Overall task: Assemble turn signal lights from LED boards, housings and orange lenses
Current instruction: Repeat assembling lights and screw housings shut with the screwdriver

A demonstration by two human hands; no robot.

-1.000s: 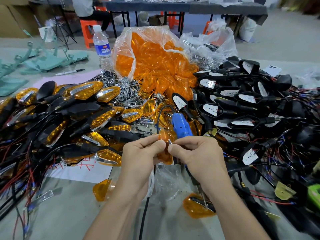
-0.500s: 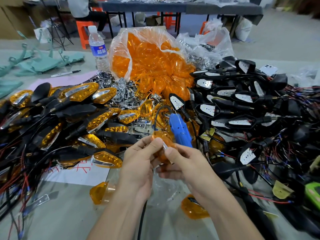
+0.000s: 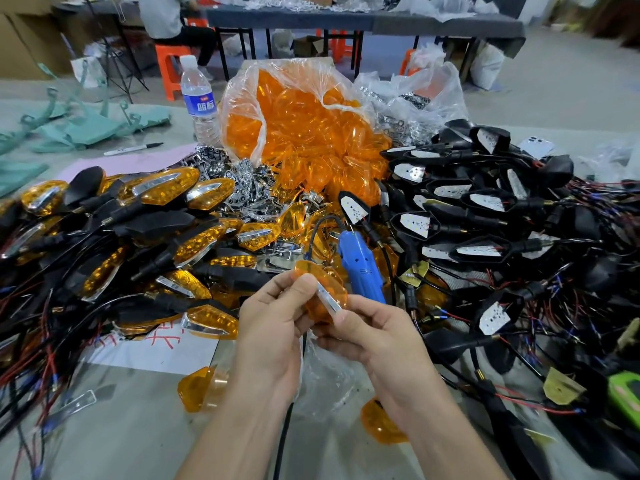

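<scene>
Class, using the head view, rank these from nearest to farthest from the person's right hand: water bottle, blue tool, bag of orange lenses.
1. Blue tool, just beyond the right hand.
2. Bag of orange lenses, centre back.
3. Water bottle, far back left.

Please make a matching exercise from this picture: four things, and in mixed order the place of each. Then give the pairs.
1. clear plastic water bottle with a blue label
2. blue plastic corded tool
3. white marker pen with a black cap
4. orange plastic lens with a chrome strip

A. pinched between left hand and right hand
B. lying by the pink sheet
C. upright, left of the clear bag of orange lenses
D. lying just beyond both hands

Pairs: 1-C, 2-D, 3-B, 4-A
</scene>
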